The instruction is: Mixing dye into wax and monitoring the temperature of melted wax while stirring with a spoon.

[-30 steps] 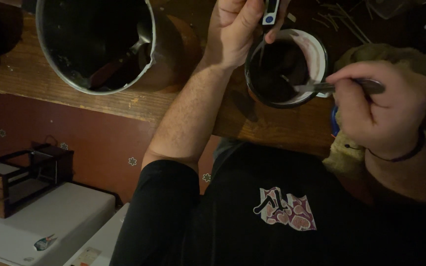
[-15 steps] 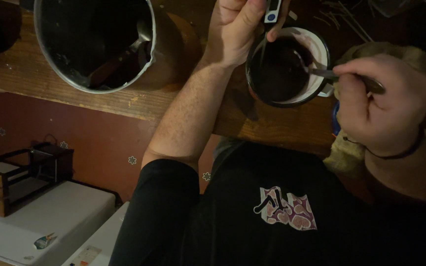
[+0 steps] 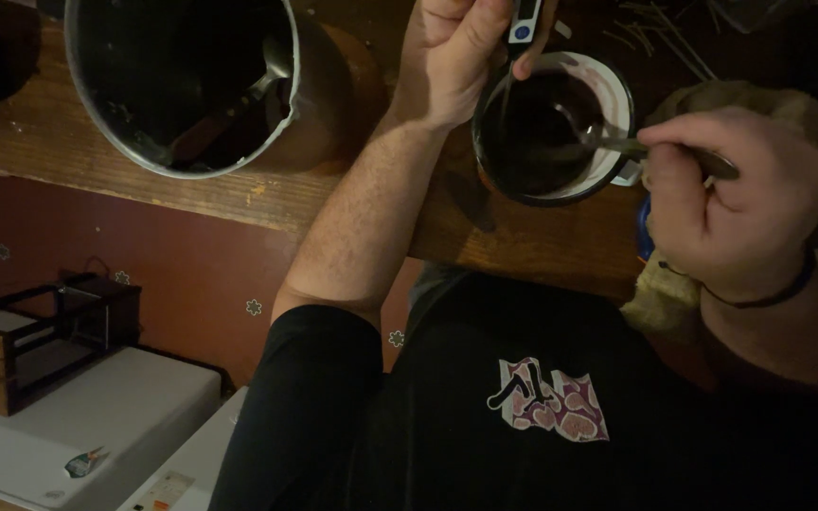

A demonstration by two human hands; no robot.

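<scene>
Up close, the small round bowl (image 3: 608, 95) sits on the wooden bench (image 3: 201, 189) right in front of the person, white inside and holding a dark, glossy liquid that fills most of it. The left hand (image 3: 452, 57) is pinched shut on a slim probe thermometer (image 3: 524, 21), whose thin stem drops into the liquid; its top is cut off by the upper edge of the view. The right hand (image 3: 740, 199) is curled tight around the handle of a metal spoon (image 3: 608, 142), its bowl end dipped in the same liquid. To the left stands a large metal pot (image 3: 305, 85), well apart from the bowl, its inside so dark that the contents are hard to tell; a ladle (image 3: 239, 99) leans in it. Something tan and cloth-like (image 3: 660, 293) lies under the right wrist, mostly hidden. Below the bench edge are a white appliance (image 3: 87, 426) and a dark wire rack (image 3: 59, 322)
</scene>
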